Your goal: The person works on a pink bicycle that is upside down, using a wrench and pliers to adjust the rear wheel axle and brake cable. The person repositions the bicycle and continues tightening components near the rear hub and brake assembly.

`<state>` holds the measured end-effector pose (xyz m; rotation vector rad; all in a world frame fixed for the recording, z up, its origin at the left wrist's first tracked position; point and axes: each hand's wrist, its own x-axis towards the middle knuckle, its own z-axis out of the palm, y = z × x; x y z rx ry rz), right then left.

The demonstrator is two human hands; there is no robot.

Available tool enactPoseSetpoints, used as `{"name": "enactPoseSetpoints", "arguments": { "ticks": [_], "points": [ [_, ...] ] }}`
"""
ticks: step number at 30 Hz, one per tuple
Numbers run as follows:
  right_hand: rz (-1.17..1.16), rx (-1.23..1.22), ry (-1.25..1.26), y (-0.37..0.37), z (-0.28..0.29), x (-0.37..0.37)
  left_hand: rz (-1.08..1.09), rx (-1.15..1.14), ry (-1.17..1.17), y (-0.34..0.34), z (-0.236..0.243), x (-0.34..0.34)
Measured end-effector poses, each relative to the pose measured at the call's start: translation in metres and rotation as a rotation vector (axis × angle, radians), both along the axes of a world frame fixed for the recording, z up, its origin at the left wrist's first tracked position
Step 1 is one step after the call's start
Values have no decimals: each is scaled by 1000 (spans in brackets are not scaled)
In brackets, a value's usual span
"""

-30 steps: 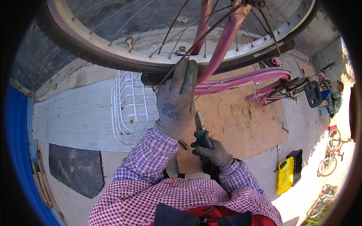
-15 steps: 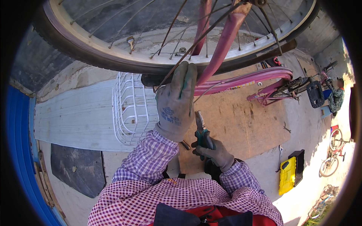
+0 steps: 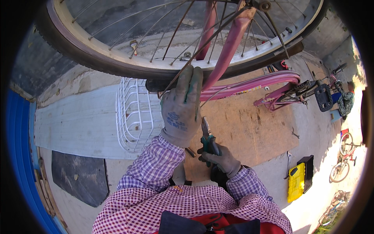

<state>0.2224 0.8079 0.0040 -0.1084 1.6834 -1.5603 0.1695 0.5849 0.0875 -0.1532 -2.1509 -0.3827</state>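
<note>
My left hand [image 3: 181, 111], in a grey glove, reaches up to the tyre [image 3: 117, 70] of a bicycle wheel. Its fingers lie together against the tyre beside the pink fork [image 3: 228, 45]; the thumb and whatever it pinches are hidden. A thin metal rod [image 3: 194, 56] slants down from the hub to this hand. A dark mudguard end [image 3: 156, 84] shows just left of the fingers. My right hand [image 3: 224, 158], also gloved, is closed around teal-handled pliers [image 3: 208, 136]. Their jaws point up, below and apart from the wheel.
The pink frame [image 3: 249, 87] stretches right behind the wheel, over a brown board [image 3: 241, 132]. A white wire basket [image 3: 136, 113] lies left on a pale sheet [image 3: 78, 121]. An open yellow toolbox [image 3: 297, 181] and a wrench [image 3: 288, 163] lie right. A person [image 3: 345, 101] is farther right.
The wheel has turned slightly, its spokes shifting against the fork. Both hands keep nearly the same places, and the pliers are still in my right hand.
</note>
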Motion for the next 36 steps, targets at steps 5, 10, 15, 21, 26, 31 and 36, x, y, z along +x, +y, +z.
{"name": "enactPoseSetpoints", "arguments": {
  "ticks": [5,10,15,21,26,31,36],
  "points": [
    [6,16,14,2,-1,1,-34,45,62,1,2,0],
    [-2,17,27,2,0,4,-93,198,171,6,1,2],
    [6,-27,-2,2,0,7,-174,319,203,7,2,11],
    [-21,-58,-29,5,-1,17,-139,416,160,1,0,25],
    [-78,-113,-66,8,0,33,-135,462,116,0,-8,42],
    [-82,-114,-41,16,4,54,-235,494,85,5,-12,62],
    [-144,-136,-39,31,-8,75,-203,498,-53,1,-21,104]
  ]
}}
